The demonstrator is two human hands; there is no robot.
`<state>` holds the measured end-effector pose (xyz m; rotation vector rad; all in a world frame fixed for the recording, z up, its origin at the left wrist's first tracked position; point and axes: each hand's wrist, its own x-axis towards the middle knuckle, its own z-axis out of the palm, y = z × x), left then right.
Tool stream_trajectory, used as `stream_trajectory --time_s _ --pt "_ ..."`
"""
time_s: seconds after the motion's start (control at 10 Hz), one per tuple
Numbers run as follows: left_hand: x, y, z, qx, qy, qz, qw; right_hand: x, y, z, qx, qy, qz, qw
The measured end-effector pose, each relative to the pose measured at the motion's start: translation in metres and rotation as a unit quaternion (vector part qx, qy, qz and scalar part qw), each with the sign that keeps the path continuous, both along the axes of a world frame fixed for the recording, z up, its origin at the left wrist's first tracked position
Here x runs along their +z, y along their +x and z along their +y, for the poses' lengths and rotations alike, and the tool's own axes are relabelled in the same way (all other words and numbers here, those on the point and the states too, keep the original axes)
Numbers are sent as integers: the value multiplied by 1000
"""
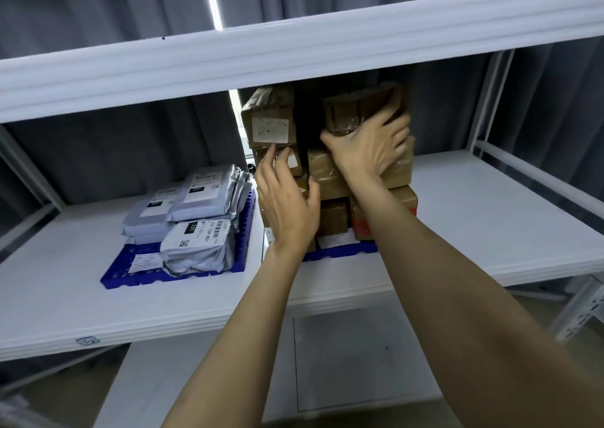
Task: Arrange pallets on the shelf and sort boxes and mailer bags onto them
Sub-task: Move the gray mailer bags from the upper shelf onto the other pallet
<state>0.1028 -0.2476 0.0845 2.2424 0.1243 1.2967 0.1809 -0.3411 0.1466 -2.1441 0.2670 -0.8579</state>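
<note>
Two blue pallets sit on the white shelf [490, 218]. The left pallet [137, 274] carries several grey mailer bags [196, 231]. The right pallet [340, 252] bears a tall stack of brown cardboard boxes [271, 123]. My right hand [369, 150] holds the taped top box [359, 107] at the stack's upper right, thumb at its lower left corner and fingers spread over its front. My left hand [287, 199] is open with straight fingers, its fingertips at the left-hand boxes near a white label. The lower boxes are partly hidden behind my arms.
An upper shelf board [294, 45] hangs low, just above the box stack. Grey curtains close the back. White uprights [487, 101] stand at the right. The shelf surface right of the boxes is bare.
</note>
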Motion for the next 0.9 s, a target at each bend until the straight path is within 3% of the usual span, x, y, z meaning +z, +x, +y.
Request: stream_trajectory --time_s 0.6,0.9 --pt "2 3 0 23 -9 -9 1000 -9 -9 1 -6 30 -80 996" --pt "3 -38 2 -5 -20 -30 999 -27 -59 -20 36 100 -185 977"
